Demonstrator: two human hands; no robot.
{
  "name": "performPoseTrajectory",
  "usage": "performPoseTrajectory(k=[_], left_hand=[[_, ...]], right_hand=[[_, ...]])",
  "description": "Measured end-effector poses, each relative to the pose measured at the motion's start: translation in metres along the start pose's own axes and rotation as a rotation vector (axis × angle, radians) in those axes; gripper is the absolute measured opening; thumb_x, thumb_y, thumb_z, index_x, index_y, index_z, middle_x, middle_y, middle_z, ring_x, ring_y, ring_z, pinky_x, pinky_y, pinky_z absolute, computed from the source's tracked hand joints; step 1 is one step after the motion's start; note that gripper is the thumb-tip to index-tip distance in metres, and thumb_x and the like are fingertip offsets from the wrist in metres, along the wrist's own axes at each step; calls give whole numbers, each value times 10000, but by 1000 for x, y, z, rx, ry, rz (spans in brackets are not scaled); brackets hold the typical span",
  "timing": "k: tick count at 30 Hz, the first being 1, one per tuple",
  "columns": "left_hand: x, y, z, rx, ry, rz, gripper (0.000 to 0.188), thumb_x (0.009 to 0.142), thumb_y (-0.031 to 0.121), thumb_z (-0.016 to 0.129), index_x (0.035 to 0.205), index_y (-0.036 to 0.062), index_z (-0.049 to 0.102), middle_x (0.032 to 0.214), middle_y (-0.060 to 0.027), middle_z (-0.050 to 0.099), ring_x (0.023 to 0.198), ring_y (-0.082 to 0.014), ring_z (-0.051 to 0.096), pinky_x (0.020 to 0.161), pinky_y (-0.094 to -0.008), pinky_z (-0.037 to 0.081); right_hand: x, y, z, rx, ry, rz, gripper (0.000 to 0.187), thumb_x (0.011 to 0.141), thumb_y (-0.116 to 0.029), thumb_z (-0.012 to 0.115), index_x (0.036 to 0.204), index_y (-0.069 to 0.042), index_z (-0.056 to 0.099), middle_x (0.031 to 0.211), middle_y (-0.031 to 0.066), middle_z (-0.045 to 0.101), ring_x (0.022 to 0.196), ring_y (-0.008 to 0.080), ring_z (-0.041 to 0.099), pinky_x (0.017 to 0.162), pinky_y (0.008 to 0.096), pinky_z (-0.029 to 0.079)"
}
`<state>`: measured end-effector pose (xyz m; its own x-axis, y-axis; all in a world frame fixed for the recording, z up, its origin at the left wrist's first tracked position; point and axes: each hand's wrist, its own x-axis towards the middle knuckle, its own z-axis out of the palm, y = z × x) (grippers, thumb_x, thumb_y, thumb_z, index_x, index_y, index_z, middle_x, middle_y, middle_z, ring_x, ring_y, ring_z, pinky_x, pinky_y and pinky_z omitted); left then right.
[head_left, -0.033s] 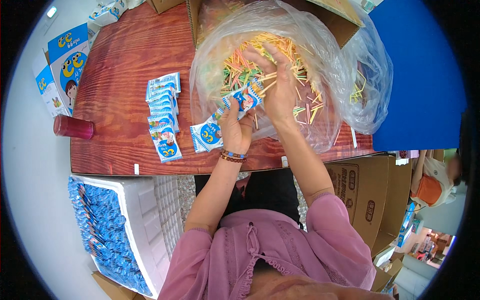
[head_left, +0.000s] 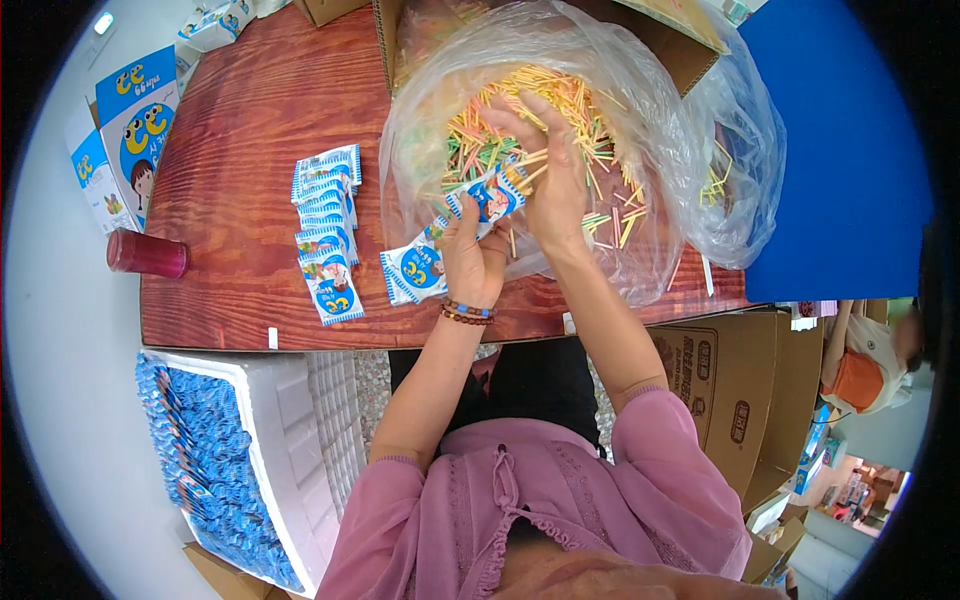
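My left hand [head_left: 472,258] is closed around a small blue-and-white snack packet [head_left: 499,196], tilted with its open end up to the right. Pale thin sticks [head_left: 534,168] poke out of that end and reach my right hand [head_left: 556,178]. The right hand's fingers are stretched out and apart, its palm side against the sticks; its thumb is hidden. Beneath both hands, a clear plastic bag [head_left: 650,110] lies spread around a heap of yellow, pink and green sticks [head_left: 480,135]. Another packet [head_left: 415,268] lies by my left wrist, partly under the held one.
An overlapping row of packets [head_left: 325,215] lies on the red wooden table [head_left: 240,130]. Left are a red lidded jar [head_left: 148,253] and a printed carton [head_left: 135,130]. A white foam box [head_left: 285,420] beside me holds many blue packets. Cardboard boxes [head_left: 740,390] stand right; another person [head_left: 865,360] sits beyond.
My right hand has shifted very slightly toward the packet, its fingertips a little lower. My left hand and the packets stay in place.
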<state>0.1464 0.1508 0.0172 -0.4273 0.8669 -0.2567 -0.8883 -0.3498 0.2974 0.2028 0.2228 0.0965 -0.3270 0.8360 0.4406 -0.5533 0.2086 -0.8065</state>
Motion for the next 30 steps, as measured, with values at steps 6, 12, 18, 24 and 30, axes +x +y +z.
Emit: performPoseTrajectory(k=[6, 12, 18, 24, 30], left_hand=[[3, 2, -4, -118, -34, -54, 234, 927, 202, 620, 1097, 44, 591, 1026, -46, 655, 875, -144, 615, 704, -268, 511], [6, 7, -4, -102, -92, -23, 240, 914, 209, 636, 1075, 34, 603, 1032, -60, 661, 890, -152, 626, 767, -292, 525], [7, 12, -6, -32, -80, 5, 255, 905, 200, 645, 1097, 37, 605, 1067, -65, 662, 951, -166, 633, 795, -316, 527], [8, 2, -5, -106, -89, -48, 300, 903, 208, 646, 1146, 42, 586, 1103, -66, 653, 967, -170, 628, 794, -314, 527], [7, 5, -6, -220, -129, -117, 346, 906, 236, 642, 1186, 53, 554, 1139, -60, 639, 992, -175, 614, 778, -305, 521]], right_hand=[[-15, -4, -2, -103, -32, 141, 475, 1006, -372, 380, 1200, 26, 552, 1157, 171, 631, 1165, 221, 528, 967, 339, 433], [-9, 1, -15, -294, -229, 137, 446, 989, -308, 398, 1038, 56, 650, 1303, 166, 554, 1289, 281, 430, 1101, 406, 260], [-5, -5, -17, -247, -265, 270, 420, 974, -284, 412, 1058, 46, 658, 1412, 140, 456, 1336, 249, 374, 1115, 379, 240], [8, 2, -17, -291, -219, 136, 363, 973, -260, 449, 1116, -3, 662, 1370, 143, 500, 1294, 235, 424, 1085, 349, 288], [8, -19, -30, -71, 43, 98, 353, 980, -238, 467, 1166, 41, 578, 1167, 122, 612, 1050, 180, 590, 964, 306, 420]])
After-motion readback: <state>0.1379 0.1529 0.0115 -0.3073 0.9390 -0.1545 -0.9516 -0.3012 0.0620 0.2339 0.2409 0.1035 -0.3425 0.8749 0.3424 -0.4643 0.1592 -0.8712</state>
